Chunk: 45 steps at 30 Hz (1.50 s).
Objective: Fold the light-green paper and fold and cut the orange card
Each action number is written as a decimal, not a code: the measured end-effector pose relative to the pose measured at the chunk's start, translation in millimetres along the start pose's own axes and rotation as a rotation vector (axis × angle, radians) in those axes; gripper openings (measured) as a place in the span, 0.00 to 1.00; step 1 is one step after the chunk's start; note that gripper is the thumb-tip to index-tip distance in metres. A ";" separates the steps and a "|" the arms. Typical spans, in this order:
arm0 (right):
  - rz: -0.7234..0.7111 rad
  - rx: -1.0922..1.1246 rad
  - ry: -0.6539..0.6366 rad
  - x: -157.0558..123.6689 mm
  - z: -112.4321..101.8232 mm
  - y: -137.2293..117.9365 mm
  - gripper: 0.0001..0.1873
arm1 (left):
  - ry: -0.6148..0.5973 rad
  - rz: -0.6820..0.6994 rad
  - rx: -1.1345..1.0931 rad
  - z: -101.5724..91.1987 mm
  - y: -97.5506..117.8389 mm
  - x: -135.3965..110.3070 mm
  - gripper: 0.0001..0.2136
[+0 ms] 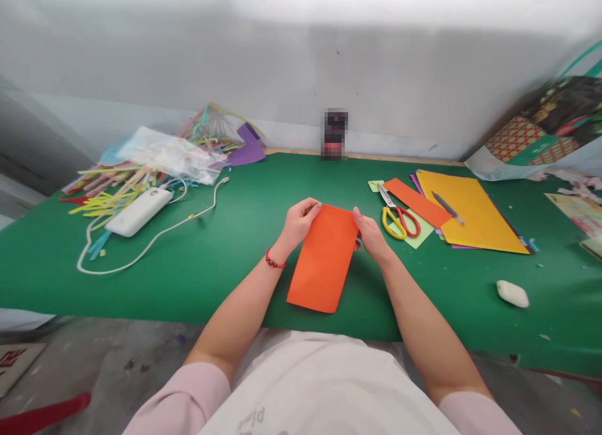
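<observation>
An orange sheet of paper, folded into a long rectangle, lies on the green table cover in front of me. My left hand pinches its far left corner, fingers closed on the edge. My right hand grips the far right corner the same way. A red cord bracelet circles my left wrist.
Yellow-handled scissors, an orange strip and a yellow sheet with a pencil lie to the right. A white eraser-like lump sits at near right. At left are a white power bank with cable and a pile of coloured strips.
</observation>
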State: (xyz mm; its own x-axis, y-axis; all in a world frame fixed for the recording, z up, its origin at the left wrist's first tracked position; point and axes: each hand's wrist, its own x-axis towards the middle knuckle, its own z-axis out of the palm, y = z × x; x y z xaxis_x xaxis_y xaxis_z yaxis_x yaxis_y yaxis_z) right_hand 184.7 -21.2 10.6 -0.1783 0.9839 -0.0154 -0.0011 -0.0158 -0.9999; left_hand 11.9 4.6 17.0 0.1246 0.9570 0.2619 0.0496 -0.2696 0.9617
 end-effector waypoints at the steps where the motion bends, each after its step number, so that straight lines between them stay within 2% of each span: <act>1: -0.001 -0.005 0.000 0.3 -0.1 0.4 0.32 | -0.003 -0.002 -0.004 0.2 0.2 -0.1 0.11; 6: 0.004 -0.007 0.045 1.8 0.1 2.4 0.33 | -0.007 -0.017 -0.007 0.1 -2.0 0.5 0.10; 11: 0.015 -0.015 -0.003 1.8 -0.4 5.0 0.35 | -0.007 -0.012 -0.007 -0.5 -2.7 0.7 0.10; 16: -0.006 0.017 0.027 2.9 -0.7 7.2 0.35 | -0.012 0.008 -0.020 1.0 -1.6 0.1 0.11; 21: 0.029 0.002 -0.017 4.9 -2.4 11.0 0.36 | 0.012 0.032 -0.003 1.2 -3.3 0.4 0.11; 25: 0.092 -0.025 -0.122 4.0 -0.6 13.6 0.35 | 0.143 0.052 -0.005 -3.2 -7.7 4.0 0.12; 30: 0.167 0.070 -0.251 -0.8 7.4 9.6 0.32 | 0.413 0.044 -0.089 -9.4 -17.2 12.4 0.14; 34: 0.192 0.188 -0.266 -1.6 13.5 11.6 0.28 | 0.598 0.054 -0.057 -12.2 -21.4 15.3 0.15; 39: 0.212 0.157 -0.158 3.2 17.0 19.7 0.21 | 0.617 0.109 0.057 -13.2 -20.0 13.6 0.16; 45: 0.187 0.225 -0.105 4.1 18.2 20.6 0.21 | 0.617 0.099 0.049 -11.6 -19.6 14.5 0.16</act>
State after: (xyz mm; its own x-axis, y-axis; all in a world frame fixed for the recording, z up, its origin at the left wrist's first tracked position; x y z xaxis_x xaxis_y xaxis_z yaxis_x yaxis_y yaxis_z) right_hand 166.1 -20.7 -10.0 -0.2964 0.9366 -0.1867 -0.1742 -0.2452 -0.9537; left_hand 1.2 25.0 2.9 -0.4637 0.8085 0.3624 0.1142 -0.3510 0.9294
